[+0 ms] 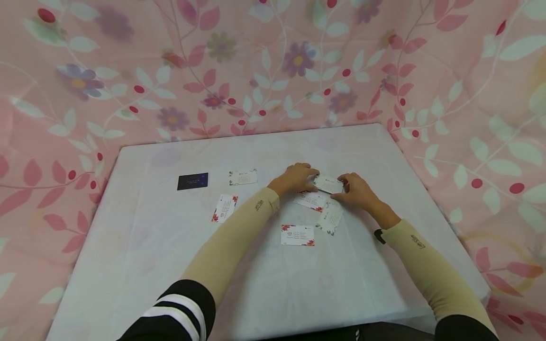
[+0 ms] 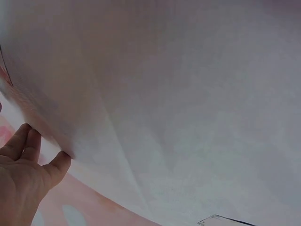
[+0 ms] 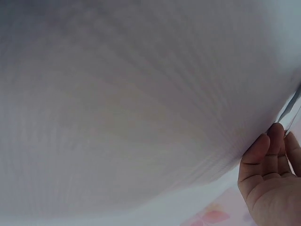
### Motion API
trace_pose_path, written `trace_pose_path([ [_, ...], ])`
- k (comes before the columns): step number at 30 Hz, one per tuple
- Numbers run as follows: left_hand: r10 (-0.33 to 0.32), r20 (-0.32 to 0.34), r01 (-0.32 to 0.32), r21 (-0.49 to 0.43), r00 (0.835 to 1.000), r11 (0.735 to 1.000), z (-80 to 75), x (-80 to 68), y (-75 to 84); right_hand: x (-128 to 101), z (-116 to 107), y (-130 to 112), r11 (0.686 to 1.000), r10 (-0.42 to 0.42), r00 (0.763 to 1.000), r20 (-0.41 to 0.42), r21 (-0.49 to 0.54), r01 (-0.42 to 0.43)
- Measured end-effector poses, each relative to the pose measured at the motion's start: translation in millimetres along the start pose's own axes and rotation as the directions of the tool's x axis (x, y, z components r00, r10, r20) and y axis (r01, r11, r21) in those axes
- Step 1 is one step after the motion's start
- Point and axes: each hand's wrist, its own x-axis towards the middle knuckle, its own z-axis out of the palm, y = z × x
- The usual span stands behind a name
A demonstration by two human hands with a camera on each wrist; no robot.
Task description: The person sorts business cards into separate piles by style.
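Pinching a white card between us, we hold its left end in our left hand and its right end in our right hand, fingers narrow, long axis running hand to hand just above the counter.

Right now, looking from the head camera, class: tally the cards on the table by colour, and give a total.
White cards with floral corners: 6, one held between the left hand and right hand, namely the held card
Dark card: 1
Total: 7 cards on the table
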Motion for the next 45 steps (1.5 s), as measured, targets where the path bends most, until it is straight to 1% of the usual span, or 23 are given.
trace_pose_path([
  [4, 0.008, -0.005, -0.008, 0.011, 1.0, 1.0, 0.0, -2.7, -0.9, 1, 2, 0, 1.0, -0.004, 1.0, 0.004, -0.007, 0.004],
  [11, 0.011, -0.015, -0.011, 0.01, 1.0, 1.0, -1.6, -5.7, -2.4, 2, -2, -4, 1.0, -0.023, 1.0, 0.017, -0.004, 0.023],
  [17, 0.016, -0.018, -0.016, -0.02, 1.0, 1.0, -1.2, -7.6, -4.5, 3, -3, -5, 0.999, -0.043, 0.999, 0.028, -0.016, 0.043],
  [20, 0.017, -0.033, -0.018, -0.022, 0.999, 1.0, -0.3, -9.1, -5.9, 4, -4, -6, 0.997, -0.06, 0.998, 0.018, -0.043, 0.061],
  [23, -0.004, -0.052, 0.004, -0.005, 0.999, 1.0, -0.8, -11.7, -7.0, 4, -5, -8, 0.996, -0.067, 0.998, 0.005, -0.058, 0.067],
  [26, -0.015, -0.081, 0.016, 0.015, 0.997, 1.0, -1.3, -13.8, -8.3, 4, -7, -11, 0.997, -0.059, 0.998, -0.003, -0.052, 0.059],
  [29, -0.009, -0.108, 0.01, 0.017, 0.994, 1.0, -0.4, -14.7, -10.0, 4, -7, -13, 0.997, -0.061, 0.998, -0.014, -0.046, 0.06],
  [33, -0.002, -0.132, 0.002, 0.007, 0.991, 1.0, 0.7, -15.9, -12.6, 6, -4, -16, 0.995, -0.088, 0.996, -0.03, -0.051, 0.087],
  [39, 0.011, -0.141, -0.017, -0.037, 0.99, 0.999, -2.4, -22.5, -16.7, 8, -3, -20, 0.984, -0.17, 0.983, -0.063, -0.057, 0.166],
  [45, 0.048, -0.181, -0.064, -0.088, 0.982, 0.994, -6.5, -32.7, -25.6, 12, -3, -29, 0.977, -0.209, 0.975, -0.069, -0.044, 0.207],
])
